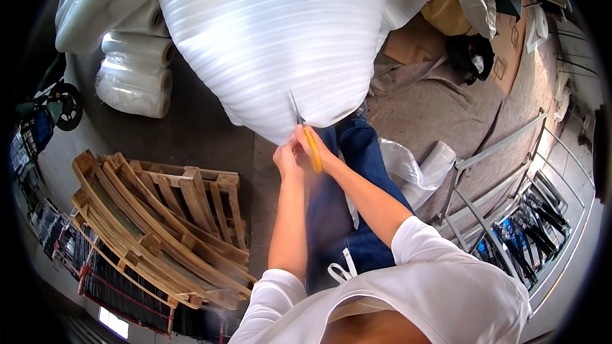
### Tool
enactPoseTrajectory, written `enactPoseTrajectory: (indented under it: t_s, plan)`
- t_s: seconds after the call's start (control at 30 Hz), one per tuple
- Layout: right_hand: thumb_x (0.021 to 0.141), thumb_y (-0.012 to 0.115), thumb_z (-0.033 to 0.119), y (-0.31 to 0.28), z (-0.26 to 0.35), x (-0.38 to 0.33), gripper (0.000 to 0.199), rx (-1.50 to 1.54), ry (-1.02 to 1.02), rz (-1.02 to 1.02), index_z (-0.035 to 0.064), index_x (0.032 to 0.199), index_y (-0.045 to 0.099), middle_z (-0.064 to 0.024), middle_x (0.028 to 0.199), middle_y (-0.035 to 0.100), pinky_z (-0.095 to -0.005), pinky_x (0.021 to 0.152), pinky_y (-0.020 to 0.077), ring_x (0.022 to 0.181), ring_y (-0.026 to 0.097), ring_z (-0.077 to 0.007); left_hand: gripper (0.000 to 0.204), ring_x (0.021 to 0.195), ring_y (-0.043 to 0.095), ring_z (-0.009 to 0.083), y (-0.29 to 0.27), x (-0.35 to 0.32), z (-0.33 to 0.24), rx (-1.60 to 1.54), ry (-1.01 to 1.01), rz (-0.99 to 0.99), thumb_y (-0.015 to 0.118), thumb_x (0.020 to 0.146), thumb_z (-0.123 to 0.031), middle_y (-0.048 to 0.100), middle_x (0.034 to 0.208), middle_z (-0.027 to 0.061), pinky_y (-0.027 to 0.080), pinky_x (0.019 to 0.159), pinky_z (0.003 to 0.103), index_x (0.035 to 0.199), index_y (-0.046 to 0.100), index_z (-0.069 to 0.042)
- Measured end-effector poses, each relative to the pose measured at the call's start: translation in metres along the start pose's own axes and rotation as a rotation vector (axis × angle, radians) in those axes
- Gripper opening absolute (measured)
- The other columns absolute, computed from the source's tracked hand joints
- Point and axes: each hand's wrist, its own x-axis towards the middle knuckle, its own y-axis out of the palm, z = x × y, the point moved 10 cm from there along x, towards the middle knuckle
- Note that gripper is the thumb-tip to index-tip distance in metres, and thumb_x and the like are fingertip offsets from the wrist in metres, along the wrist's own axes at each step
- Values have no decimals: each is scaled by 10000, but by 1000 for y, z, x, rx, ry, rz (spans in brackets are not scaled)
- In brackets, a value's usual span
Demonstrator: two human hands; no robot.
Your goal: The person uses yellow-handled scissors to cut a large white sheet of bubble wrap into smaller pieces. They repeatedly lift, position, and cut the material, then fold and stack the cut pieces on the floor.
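Note:
A large white ribbed foam sheet [274, 38] spreads out in front of me and tapers to a corner near my hands. My right hand [326, 155] is closed round a pair of scissors with a yellow handle [315, 153]. The scissors' metal blades point away from me and lie against the foam near its near edge. Right beside it, my left hand [289, 158] is closed on the foam sheet's near corner. The fingertips of both hands come close together there and partly hide each other.
Wooden pallets [166, 216] lean at the left. Clear-wrapped rolls [137, 83] lie at the far left. Plastic wrap [427, 172] rests on the brown floor covering [440, 108] at right. A metal rack [491, 216] stands at the right. A black bag [468, 57] lies at the far right.

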Motion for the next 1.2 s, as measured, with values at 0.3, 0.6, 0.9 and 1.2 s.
enactPoseTrajectory:
  t_s: [0.3, 0.6, 0.9, 1.2]
  plan:
    - [838, 402, 475, -1, 38, 10, 502, -282, -23, -121, -21, 775, 447, -178, 647, 486, -322, 595, 395, 615, 466, -209, 123, 686, 554, 137, -9, -1, 2, -114, -16, 61, 578, 750, -12, 575, 783, 71, 427, 618, 239, 854, 533, 37]
    - [837, 437, 453, 17, 59, 14, 452, -138, -23, -78, 23, 700, 426, -62, 560, 436, -275, 442, 386, 488, 447, -124, 202, 729, 467, 124, 24, -3, -22, -587, 10, 420, 590, 776, -268, 538, 835, 0, 377, 640, 259, 870, 540, -96]
    - [816, 475, 471, 21, 74, 19, 461, -158, -1, -59, 42, 665, 404, -37, 543, 432, -259, 437, 388, 482, 458, -110, 223, 685, 473, 111, 45, 20, -23, -622, -172, 470, 580, 792, -293, 531, 791, 19, 379, 566, 228, 899, 532, -104]
    - [797, 399, 579, 42, 76, 23, 511, -12, 75, 88, 68, 777, 403, -14, 529, 380, -213, 399, 344, 453, 388, -78, 262, 667, 491, 59, 17, -7, -59, -524, 221, 193, 620, 767, -172, 569, 846, 19, 325, 506, 182, 963, 542, -18]
